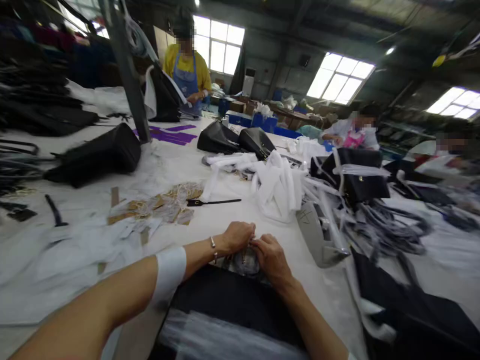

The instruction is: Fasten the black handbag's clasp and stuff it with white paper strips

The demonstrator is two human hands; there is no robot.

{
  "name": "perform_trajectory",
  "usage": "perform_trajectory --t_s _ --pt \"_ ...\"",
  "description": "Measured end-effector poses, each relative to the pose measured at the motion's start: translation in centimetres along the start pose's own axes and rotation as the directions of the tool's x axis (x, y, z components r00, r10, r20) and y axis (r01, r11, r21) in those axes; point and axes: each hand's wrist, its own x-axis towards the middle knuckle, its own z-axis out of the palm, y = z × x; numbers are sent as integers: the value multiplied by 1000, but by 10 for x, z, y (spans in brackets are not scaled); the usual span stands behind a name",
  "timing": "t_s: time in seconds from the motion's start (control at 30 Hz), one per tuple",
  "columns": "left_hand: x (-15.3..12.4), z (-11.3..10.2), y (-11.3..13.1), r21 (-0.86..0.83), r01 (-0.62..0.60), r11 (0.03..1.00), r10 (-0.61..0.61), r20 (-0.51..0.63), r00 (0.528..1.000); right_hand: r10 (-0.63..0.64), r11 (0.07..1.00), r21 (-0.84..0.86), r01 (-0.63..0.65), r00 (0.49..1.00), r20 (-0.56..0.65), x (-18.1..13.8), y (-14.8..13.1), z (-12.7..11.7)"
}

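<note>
My left hand (237, 236) and my right hand (270, 258) meet at the far end of a black bag (228, 300) lying in front of me on the white table (225, 215). Both pinch a small clear plastic-wrapped part (245, 260) on the bag's top edge. What lies inside the wrap is too small to tell. A white band sits on my left forearm and a bracelet on the wrist. Clear plastic film (210, 335) covers the near part of the bag.
A pile of white wrapping strips (273, 185) lies ahead, with black bags (352, 175) right and more bags (232, 140) beyond. Tan tags (165, 205) and a black strap (213, 202) lie left. A large black bag (101, 155) rests by a post. Three people work at the far side.
</note>
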Motion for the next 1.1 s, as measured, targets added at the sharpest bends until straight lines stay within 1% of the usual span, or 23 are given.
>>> perform_trajectory --t_s 0.07,0.17,0.27,0.4,0.47,0.57,0.63,0.7,0.77,0.8,0.9,1.0,1.07,1.1 --pt "-4 -1 0 -3 3 1000 -3 -2 1000 7 1000 28 -7 1000 16 4 -2 -2" --pt "-7 1 -2 -29 10 1000 -10 -15 1000 69 993 92 -70 997 23 8 -1 -4" --pt "-7 5 -4 -85 22 996 -25 -39 999 195 964 182 -194 981 14 10 6 -1" --pt "-5 10 -8 -229 39 973 -60 -85 995 371 868 347 -357 928 27 13 18 5" --pt "-4 9 -9 -325 29 945 -64 -96 993 422 794 443 -416 902 91 15 21 4" --pt "-4 5 -10 -460 3 888 -57 -103 993 435 659 555 -508 859 271 19 20 -4" --pt "-6 1 -10 -534 -16 845 -50 -109 993 415 576 582 -574 819 396 21 17 -12" --pt "-8 -4 -9 -600 -43 799 -29 -110 993 392 506 588 -632 775 496 21 14 -17" --pt "-11 -9 -6 -655 -70 753 1 -105 994 369 447 597 -667 745 556 20 11 -20" --pt "-13 -11 -5 -676 -81 732 17 -101 995 361 423 605 -674 738 570 19 9 -21" --pt "-18 -16 -1 -712 -103 695 55 -91 994 360 383 644 -662 749 556 14 4 -19" --pt "-25 -22 2 -721 -123 681 81 -92 992 371 381 684 -623 780 504 10 -3 -18" --pt "-31 -26 1 -740 -64 670 55 -37 998 378 397 698 -596 799 467 7 -8 -19" --pt "-35 -28 0 -743 -10 670 36 19 999 381 408 702 -584 808 450 6 -10 -19"
